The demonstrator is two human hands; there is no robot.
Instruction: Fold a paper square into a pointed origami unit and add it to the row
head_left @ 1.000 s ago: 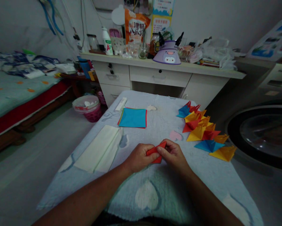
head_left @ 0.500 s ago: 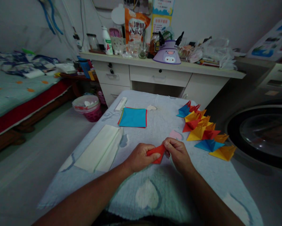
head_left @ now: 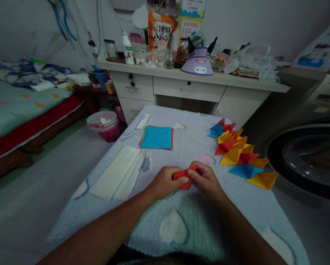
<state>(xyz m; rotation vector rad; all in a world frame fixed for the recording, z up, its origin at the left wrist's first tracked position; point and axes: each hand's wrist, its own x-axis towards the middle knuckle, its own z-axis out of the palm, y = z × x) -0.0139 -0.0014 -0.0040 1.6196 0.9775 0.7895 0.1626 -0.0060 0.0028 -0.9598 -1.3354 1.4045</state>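
A folded piece of red origami paper (head_left: 184, 185) is held over the near middle of the cloth-covered table. My left hand (head_left: 166, 183) pinches its left side, thumb lying across the front. On the other side my right hand (head_left: 205, 179) grips the upper right part, its thumb pressed on the paper near the left thumb. My fingers hide part of the folds. To the right stands a row of folded paper cranes (head_left: 238, 154) in red, yellow, orange and blue. Beyond my left hand lies a stack of square paper (head_left: 157, 137) with a blue sheet on top.
A folded pale cloth or paper (head_left: 117, 173) lies left of my hands, with a small white box (head_left: 143, 122) farther back. Behind the table stands a white desk (head_left: 188, 88) crowded with items. A washing machine (head_left: 313, 147) is at right, a pink bin (head_left: 105, 127) at left.
My right thumb has moved left onto the front of the red paper, closer to the left thumb. The paper's upper right corner now shows above it. The view has shifted slightly.
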